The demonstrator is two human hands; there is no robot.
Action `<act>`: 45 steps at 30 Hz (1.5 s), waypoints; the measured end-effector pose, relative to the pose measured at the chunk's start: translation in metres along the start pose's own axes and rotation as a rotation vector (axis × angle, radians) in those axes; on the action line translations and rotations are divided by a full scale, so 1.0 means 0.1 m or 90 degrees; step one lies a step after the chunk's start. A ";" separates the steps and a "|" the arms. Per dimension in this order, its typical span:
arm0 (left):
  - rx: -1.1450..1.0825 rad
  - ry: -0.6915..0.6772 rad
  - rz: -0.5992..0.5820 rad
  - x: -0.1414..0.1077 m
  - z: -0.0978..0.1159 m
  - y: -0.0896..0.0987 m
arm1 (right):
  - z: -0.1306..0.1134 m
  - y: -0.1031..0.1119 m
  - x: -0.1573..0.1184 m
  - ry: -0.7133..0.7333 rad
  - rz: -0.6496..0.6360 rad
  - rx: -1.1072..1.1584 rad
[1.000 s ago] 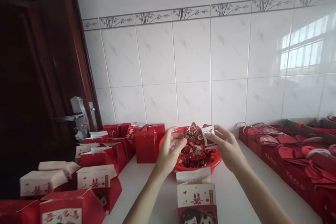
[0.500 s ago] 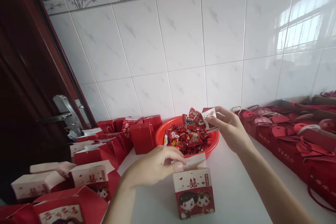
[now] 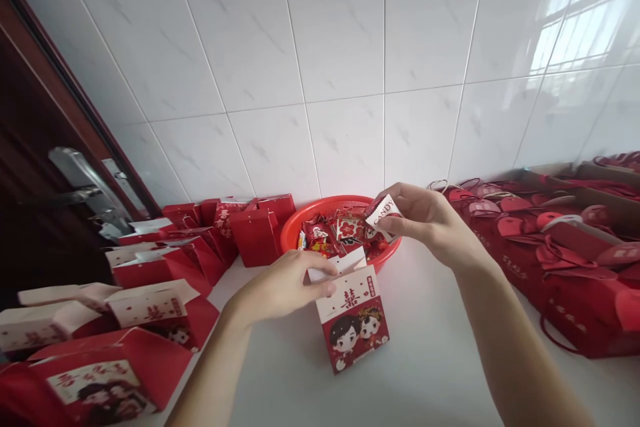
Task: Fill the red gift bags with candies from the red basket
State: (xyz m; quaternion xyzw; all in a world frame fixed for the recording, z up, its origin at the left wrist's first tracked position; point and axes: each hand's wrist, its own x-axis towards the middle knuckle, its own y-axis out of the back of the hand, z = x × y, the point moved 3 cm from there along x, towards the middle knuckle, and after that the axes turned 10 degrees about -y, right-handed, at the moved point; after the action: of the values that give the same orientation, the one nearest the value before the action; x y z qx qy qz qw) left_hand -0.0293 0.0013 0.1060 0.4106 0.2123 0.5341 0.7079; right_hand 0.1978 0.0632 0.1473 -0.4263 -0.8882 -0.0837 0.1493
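Note:
A small red and cream paper candy box (image 3: 354, 320), printed with two cartoon figures, leans slightly on the white table, its top flaps raised. My left hand (image 3: 283, 287) grips the upper left edge of this box between thumb and fingers. Over the right side of a red plastic basket (image 3: 290, 230), my right hand (image 3: 425, 223) pinches wrapped candies; the white end of one wrapper (image 3: 384, 211) reads "CANDY". How many it holds is partly hidden by the fingers. Red-wrapped candies (image 3: 317, 232) fill the basket just behind the box.
Several red boxes stand along the left, some with raised cream flaps, such as a large red box (image 3: 107, 373) in front. Red gift bags (image 3: 525, 260) are packed together at the right. A tiled wall (image 3: 345, 140) closes the back, and a door handle (image 3: 90, 187) shows at left.
The view has tipped downward. My left hand has closed on the box's edge, and the box now leans. My right hand has drawn the candies slightly closer, nearer the box.

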 end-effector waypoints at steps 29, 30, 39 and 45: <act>0.040 -0.002 -0.129 0.00 0.28 -0.05 | 0.11 -0.21 -0.04 0.020 -0.235 -0.494; 0.045 0.003 -0.133 0.00 0.28 -0.05 | 0.12 -0.22 -0.03 0.012 -0.234 -0.499; 0.043 0.013 -0.125 -0.01 0.31 -0.07 | 0.07 -0.15 -0.06 0.058 -0.201 -0.510; 0.043 -0.017 -0.121 -0.01 0.29 -0.08 | 0.09 -0.19 -0.09 0.028 -0.224 -0.551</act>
State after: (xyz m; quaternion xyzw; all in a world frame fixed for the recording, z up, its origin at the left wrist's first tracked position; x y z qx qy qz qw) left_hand -0.0028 -0.0105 0.1160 0.4194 0.2585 0.4515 0.7439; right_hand 0.1868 0.0469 0.1357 -0.2909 -0.8270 -0.4795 -0.0402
